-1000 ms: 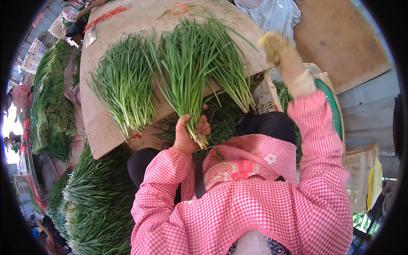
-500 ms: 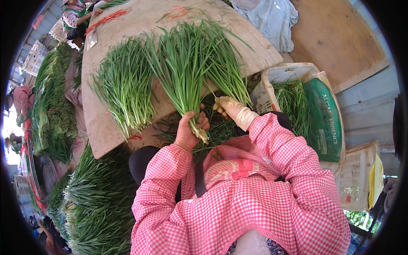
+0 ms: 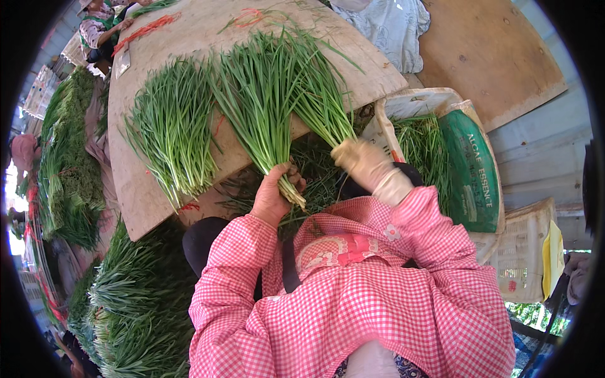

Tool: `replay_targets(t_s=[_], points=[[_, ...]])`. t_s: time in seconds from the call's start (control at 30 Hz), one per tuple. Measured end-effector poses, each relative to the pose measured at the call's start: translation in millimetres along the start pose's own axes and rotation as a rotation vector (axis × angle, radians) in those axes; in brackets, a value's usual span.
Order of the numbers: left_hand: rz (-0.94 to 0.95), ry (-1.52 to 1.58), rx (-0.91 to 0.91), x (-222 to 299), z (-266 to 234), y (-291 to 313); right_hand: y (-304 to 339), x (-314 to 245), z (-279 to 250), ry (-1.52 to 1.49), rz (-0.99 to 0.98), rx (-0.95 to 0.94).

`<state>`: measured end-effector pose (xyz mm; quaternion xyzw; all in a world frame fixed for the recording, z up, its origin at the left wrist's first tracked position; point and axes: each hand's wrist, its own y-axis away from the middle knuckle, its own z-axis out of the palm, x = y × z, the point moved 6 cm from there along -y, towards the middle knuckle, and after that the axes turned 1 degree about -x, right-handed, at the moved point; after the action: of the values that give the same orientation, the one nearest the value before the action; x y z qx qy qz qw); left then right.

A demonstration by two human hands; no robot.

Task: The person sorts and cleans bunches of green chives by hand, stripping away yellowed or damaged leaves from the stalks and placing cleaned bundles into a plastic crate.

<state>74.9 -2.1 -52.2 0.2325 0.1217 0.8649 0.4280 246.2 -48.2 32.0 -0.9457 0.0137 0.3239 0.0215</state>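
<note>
My bare left hand [image 3: 272,195] is closed around the pale lower stems of a bunch of garlic chives [image 3: 255,104]. The cut ends poke out below my fist, and the leaves fan out over the board. My right hand [image 3: 364,165], in a pale glove, is at the stem ends of a second bunch of chives [image 3: 321,104] on the right. Motion smears its fingers, so I cannot see whether they grip these stems. A third, wider bunch of chives [image 3: 176,126] lies on the board to the left, held by neither hand.
The wooden board [image 3: 145,208] slopes away ahead of me. At right stands a white crate [image 3: 419,104] with loose greens and a green sack [image 3: 469,170]. Big heaps of chives [image 3: 135,309] rise at left. Red ties [image 3: 148,31] lie at the far edge, near another person [image 3: 97,31].
My right hand has moved right and slightly down, from between the bunches to the right bunch's stem ends. My left hand keeps its hold; the whole view has shifted slightly.
</note>
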Motion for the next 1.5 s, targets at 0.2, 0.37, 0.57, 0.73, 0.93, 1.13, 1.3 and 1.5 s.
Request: replay_targets(t_s=[0.2, 0.37, 0.57, 0.73, 0.93, 1.13, 1.3, 1.5], points=[[0.109, -0.090, -0.056, 10, 10, -5, -28, 83, -1, 0.039, 0.265, 0.049], [0.027, -0.190, 0.088, -6, -26, -26, -31, 30, 61, -0.596, 0.189, -0.308], [0.141, -0.321, 0.102, -8, -11, -23, -19, 20, 78, -0.691, 0.110, -0.175], [0.036, -0.206, 0.133, -7, -3, -18, -29, 44, 39, -0.833, 0.396, -0.062], [-0.036, -0.026, -0.068, -4, 12, -12, -60, 97, -16, -0.201, 0.349, 0.174], [-0.002, -0.023, -0.082, -2, 11, -9, -47, 26, -36, 0.529, 0.032, 0.333], [-0.055, -0.003, -0.069, -5, 14, -5, -63, -10, 12, -0.128, 0.073, 0.111], [-0.082, -0.005, -0.077, -5, 1, -7, -79, 24, 62, -0.767, 0.273, -0.084]])
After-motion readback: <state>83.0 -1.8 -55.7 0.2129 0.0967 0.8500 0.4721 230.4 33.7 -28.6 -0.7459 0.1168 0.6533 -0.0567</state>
